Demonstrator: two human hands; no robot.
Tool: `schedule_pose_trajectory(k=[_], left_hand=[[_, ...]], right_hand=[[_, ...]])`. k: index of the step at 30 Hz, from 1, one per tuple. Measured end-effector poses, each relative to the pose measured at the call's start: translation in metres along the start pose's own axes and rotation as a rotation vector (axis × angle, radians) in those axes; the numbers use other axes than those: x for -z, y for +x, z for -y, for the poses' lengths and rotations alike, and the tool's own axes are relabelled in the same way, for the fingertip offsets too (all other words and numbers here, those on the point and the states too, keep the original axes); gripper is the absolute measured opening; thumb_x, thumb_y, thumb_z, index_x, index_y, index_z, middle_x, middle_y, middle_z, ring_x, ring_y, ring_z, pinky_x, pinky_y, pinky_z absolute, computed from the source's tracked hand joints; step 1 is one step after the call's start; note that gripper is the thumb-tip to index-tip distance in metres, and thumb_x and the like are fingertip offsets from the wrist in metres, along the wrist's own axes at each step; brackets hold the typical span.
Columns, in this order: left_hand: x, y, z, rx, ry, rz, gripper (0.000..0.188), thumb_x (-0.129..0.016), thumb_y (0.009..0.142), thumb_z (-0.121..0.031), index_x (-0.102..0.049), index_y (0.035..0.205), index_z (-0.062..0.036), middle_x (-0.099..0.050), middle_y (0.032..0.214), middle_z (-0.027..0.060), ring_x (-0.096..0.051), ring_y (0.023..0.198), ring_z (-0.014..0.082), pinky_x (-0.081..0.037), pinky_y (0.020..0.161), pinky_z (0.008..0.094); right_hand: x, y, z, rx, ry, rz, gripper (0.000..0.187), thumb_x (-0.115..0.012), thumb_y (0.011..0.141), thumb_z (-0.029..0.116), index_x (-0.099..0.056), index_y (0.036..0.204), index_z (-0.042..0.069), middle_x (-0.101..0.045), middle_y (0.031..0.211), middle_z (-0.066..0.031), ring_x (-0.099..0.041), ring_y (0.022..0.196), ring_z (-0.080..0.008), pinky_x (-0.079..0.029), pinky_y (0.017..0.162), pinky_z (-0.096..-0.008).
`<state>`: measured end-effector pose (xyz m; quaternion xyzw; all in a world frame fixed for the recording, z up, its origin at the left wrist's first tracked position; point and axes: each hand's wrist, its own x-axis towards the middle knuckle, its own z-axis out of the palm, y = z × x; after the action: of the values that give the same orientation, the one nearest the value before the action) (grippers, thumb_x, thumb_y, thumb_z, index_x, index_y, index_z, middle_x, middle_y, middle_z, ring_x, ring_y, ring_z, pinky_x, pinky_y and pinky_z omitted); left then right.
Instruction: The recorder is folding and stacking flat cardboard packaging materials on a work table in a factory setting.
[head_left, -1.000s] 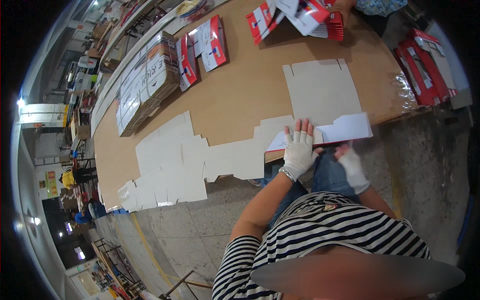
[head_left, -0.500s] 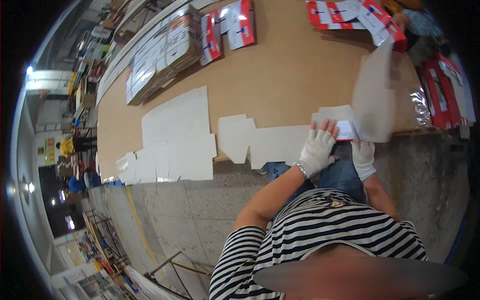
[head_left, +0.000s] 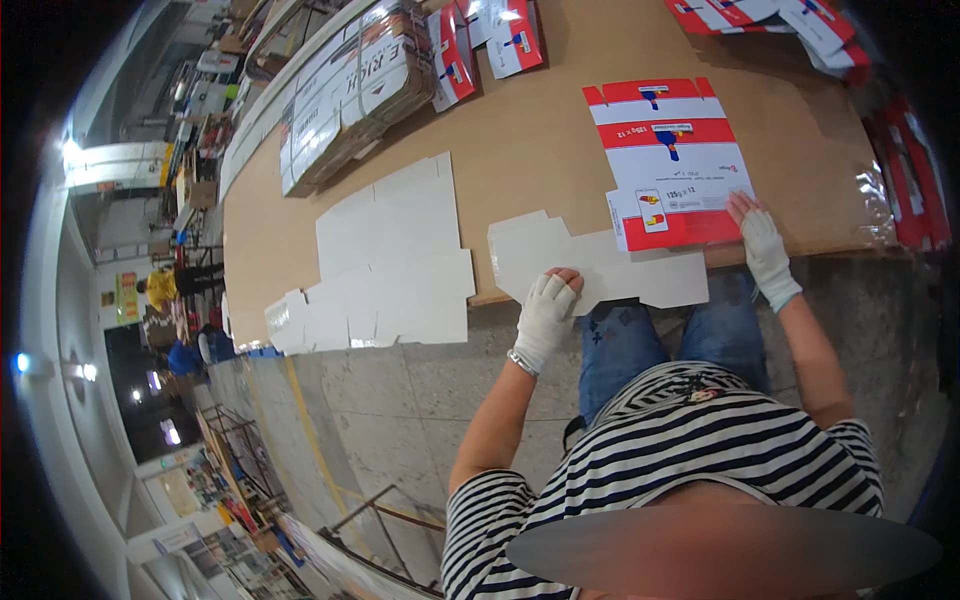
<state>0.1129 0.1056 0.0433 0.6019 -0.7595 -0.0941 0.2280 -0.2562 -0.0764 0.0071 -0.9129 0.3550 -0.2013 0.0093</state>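
A printed red-and-white carton blank (head_left: 668, 165) lies face up on the table, overlapping a plain-side-up grey-white carton blank (head_left: 590, 262) at the near edge. My right hand (head_left: 765, 250), in a white fingerless glove, has its fingers stretched onto the printed blank's near right corner; its thumb is hidden. My left hand (head_left: 547, 315), gloved the same way, is closed on the near edge of the grey-white blank, fingers bent over it. Further left lie more plain-side-up blanks (head_left: 395, 255), partly hanging past the table edge.
A strapped stack of flattened cartons (head_left: 355, 90) stands at the far left, with red-and-white blanks (head_left: 512, 38) beside it. More printed blanks (head_left: 810, 28) lie at the far right. Red packages (head_left: 908, 175) are at the right rim. The brown board tabletop (head_left: 530, 150) ends just before me.
The blurred blank on the right has come down flat, printed face up, over the grey-white one. My left hand has moved left along the edge; my right hand now touches the printed blank's corner.
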Motion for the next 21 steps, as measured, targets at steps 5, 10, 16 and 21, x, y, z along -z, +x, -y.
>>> schedule_pose_trajectory(k=[5, 10, 16, 21], left_hand=[[-0.004, 0.02, 0.02, 0.127, -0.271, -0.08, 0.023, -0.07, 0.072, -0.006, -0.067, 0.095, -0.0065, -0.06, 0.09, 0.011, -0.059, 0.085, 0.0305, -0.049, 0.073, 0.0397], [-0.03, 0.046, 0.011, 0.419, -0.062, -0.241, 0.023, -0.069, 0.074, -0.014, -0.068, 0.097, -0.0101, -0.058, 0.082, 0.0096, -0.058, 0.08, 0.0296, -0.047, 0.07, 0.0419], [-0.03, 0.059, 0.003, 0.214, 0.233, -0.066, 0.056, -0.07, 0.077, -0.025, -0.053, 0.128, -0.0091, -0.049, 0.124, 0.0127, -0.042, 0.12, 0.0345, -0.031, 0.102, 0.0514], [-0.008, 0.043, -0.015, 0.087, 0.19, 0.145, 0.098, -0.074, 0.072, -0.046, -0.027, 0.146, -0.0023, -0.021, 0.154, 0.0199, -0.013, 0.144, 0.0401, -0.008, 0.113, 0.0612]], right_hand=[[-0.007, -0.007, -0.007, -0.045, 0.067, -0.046, 0.051, -0.045, 0.085, 0.004, -0.048, 0.136, 0.004, -0.049, 0.139, -0.0128, -0.045, 0.13, -0.0297, -0.033, 0.11, -0.0435], [-0.006, -0.012, -0.004, -0.222, 0.343, -0.17, 0.065, -0.046, 0.077, -0.003, -0.042, 0.142, 0.004, -0.047, 0.142, -0.0137, -0.044, 0.132, -0.0304, -0.032, 0.11, -0.0421], [0.016, 0.02, 0.065, 0.088, 0.078, 0.22, 0.071, -0.059, 0.069, 0.011, -0.046, 0.139, 0.011, -0.044, 0.146, -0.0082, -0.035, 0.138, -0.0285, -0.017, 0.115, -0.0527], [0.002, 0.044, 0.097, 0.164, 0.161, 0.296, 0.06, -0.065, 0.08, 0.029, -0.049, 0.136, 0.014, -0.045, 0.144, -0.0049, -0.036, 0.137, -0.0252, -0.017, 0.114, -0.0554]])
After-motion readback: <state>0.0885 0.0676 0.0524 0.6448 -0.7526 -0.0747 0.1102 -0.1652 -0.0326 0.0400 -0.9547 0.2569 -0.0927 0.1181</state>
